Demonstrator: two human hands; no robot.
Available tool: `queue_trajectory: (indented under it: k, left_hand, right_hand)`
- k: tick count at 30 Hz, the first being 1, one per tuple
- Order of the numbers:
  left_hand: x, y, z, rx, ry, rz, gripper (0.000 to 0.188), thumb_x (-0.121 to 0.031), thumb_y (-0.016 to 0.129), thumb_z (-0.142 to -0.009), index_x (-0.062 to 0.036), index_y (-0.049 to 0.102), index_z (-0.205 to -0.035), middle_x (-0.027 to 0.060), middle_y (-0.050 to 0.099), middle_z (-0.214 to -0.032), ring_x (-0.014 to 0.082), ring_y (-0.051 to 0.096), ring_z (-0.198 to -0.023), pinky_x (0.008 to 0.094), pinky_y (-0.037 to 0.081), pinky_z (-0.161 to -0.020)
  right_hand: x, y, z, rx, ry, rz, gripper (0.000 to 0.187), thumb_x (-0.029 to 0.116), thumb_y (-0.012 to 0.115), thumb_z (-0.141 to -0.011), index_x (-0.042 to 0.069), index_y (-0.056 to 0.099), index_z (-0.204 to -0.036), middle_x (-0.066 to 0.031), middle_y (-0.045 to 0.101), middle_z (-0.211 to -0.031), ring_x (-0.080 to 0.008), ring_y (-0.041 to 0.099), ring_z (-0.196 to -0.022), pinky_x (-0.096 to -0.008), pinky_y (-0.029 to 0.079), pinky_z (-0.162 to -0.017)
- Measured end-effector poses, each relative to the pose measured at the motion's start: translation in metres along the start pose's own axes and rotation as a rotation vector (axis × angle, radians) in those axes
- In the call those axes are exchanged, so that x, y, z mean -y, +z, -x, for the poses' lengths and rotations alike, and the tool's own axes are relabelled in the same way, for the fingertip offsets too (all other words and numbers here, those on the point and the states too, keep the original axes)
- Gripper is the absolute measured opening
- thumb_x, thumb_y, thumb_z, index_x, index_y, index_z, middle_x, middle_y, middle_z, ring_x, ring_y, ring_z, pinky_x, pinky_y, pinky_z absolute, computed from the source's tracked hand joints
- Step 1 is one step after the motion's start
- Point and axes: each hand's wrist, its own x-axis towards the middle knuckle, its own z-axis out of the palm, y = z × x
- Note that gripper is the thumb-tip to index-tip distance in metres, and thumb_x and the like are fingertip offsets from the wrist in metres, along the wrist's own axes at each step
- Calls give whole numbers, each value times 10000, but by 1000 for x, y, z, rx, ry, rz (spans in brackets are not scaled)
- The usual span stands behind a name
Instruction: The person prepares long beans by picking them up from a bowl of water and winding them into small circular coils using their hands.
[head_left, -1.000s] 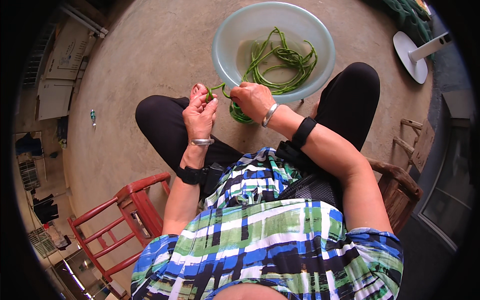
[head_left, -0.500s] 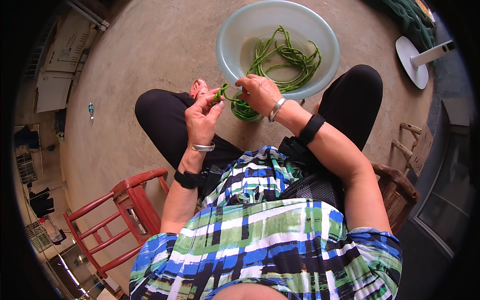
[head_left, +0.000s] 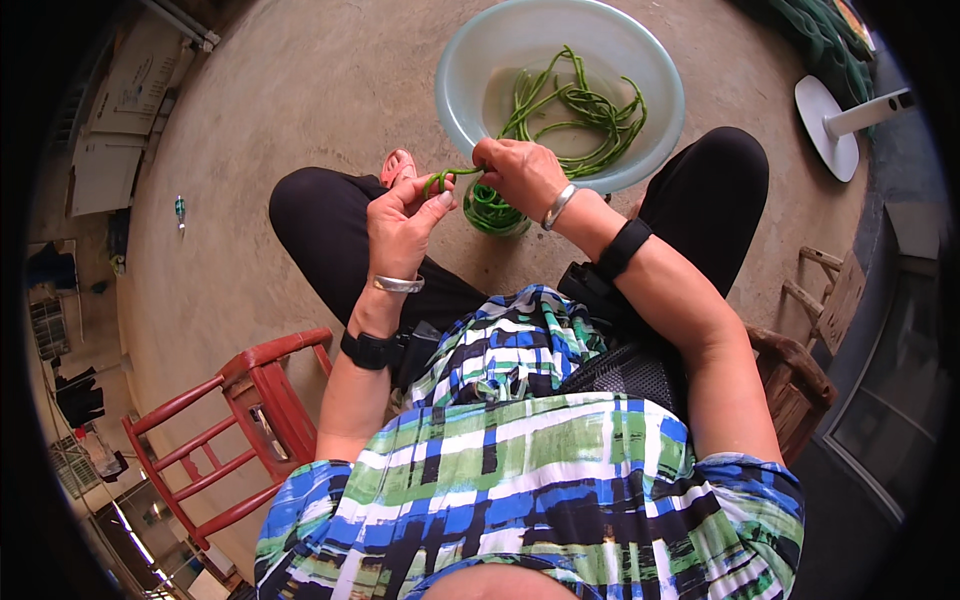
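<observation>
Between my hands stretches a green long bean (head_left: 461,171), with a curl of it at my left fingers. My left hand (head_left: 401,228) pinches that curled part between thumb and fingers. At the near rim of a pale blue basin (head_left: 458,75), my right hand (head_left: 522,178) is closed on the other part of the bean. Several long beans (head_left: 603,118) lie tangled in the basin, in what looks like shallow water. Just below my right hand stands a clear container (head_left: 497,222) packed with coiled long beans; my hand hides part of its top.
My knees flank the basin and container on the concrete floor (head_left: 250,130). A red wooden chair (head_left: 265,400) stands at left, wooden seats (head_left: 835,300) at right. A white round-based stand (head_left: 835,128) is at the far right, a small bottle (head_left: 180,211) at far left.
The loops of bean by my left fingers have become fewer, and the stretch between my hands is straighter. My right hand has moved slightly up, showing more of the container.
</observation>
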Motion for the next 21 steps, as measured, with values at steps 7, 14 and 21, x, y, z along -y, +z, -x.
queue_trajectory:
  k: [7, 14, 21]
  left_hand:
    - [23, -2, -5, -78, 15, -51, 128, -34, 604, -849, 31, 625, -957, 59, 628, -798, 73, 533, -630, 192, 416, -567]
    - [23, -6, -9, -39, -63, -102, 128, -27, 614, -835, 29, 638, -948, 38, 637, -801, 50, 554, -636, 158, 426, -567]
    - [30, -2, -16, -13, -74, 9, 123, 6, 621, -813, 33, 640, -931, 8, 634, -832, 59, 585, -738, 187, 481, -696]
  right_hand:
    - [9, 13, 2, 119, -66, 233, 169, 225, 651, -762, 119, 592, -880, -72, 624, -835, -291, 638, -720, -397, 502, -584]
    - [10, -8, 7, 262, -53, 105, 223, 199, 646, -759, 109, 622, -961, -91, 629, -880, -289, 626, -814, -394, 500, -648]
    - [11, 1, 6, 125, -28, 71, 109, 149, 627, -762, 111, 628, -865, -81, 613, -850, -281, 623, -756, -396, 487, -607]
